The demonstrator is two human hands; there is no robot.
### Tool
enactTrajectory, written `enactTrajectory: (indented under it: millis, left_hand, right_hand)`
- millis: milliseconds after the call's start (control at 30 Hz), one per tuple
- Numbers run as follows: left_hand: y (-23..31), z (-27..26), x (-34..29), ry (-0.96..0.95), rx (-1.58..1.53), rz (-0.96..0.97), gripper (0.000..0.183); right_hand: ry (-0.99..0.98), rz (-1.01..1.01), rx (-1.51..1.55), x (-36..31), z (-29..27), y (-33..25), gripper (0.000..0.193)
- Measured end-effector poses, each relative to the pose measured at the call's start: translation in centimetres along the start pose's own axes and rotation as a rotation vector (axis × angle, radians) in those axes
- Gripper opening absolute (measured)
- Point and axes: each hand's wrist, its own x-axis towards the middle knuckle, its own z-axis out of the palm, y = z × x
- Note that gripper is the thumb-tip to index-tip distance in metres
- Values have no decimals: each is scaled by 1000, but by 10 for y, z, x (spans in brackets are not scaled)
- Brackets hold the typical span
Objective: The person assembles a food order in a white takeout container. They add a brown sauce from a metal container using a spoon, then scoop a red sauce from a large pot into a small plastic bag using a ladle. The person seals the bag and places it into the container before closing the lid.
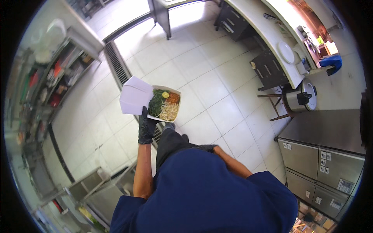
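Observation:
My left hand, in a black glove, is closed around the near side of a takeout box and holds it up above the floor. Its white lid is folded open to the left. Inside lie dark leafy greens, a citrus half, an orange-red shredded food and pale bean sprouts. At my waist, my right hand also wears a black glove. My dark blue shirt and body hide most of its fingers, so whether it grips anything does not show.
A floor drain grate runs across the white tiles. Packed shelves stand left. On the right are a counter with a white plate, a large lidded cooker on a stool, and a low steel cabinet.

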Motion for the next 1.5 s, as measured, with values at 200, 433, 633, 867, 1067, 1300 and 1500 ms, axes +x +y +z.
enactTrajectory:
  millis: [200,433,633,867,1067,1300,1500]
  left_hand:
    - [15,47,154,-68,132,-59,65]
    - [48,153,356,-223,270,-160,62]
    - [26,250,531,-350,461,-353,54]
    - [-41,344,710,-529,661,-551,57]
    - [-75,431,835,-601,785,-520,57]
    - [-115,553,951,-459,735,-536,67]
    - [-122,574,1066,-314,901,-486,59]
  right_hand:
    - [-134,156,176,-43,-138,-89,61]
    - [386,14,-113,-97,-317,-146,43]
    - [788,-499,899,-105,-456,-233,54]
    - [741,-704,1131,-107,-669,-309,59]
    - [748,-659,981,-116,-835,-312,58]
    - [828,-828,934,-93,-1015,-270,56]
    - [1131,-719,815,-61,-1158,-237,49]
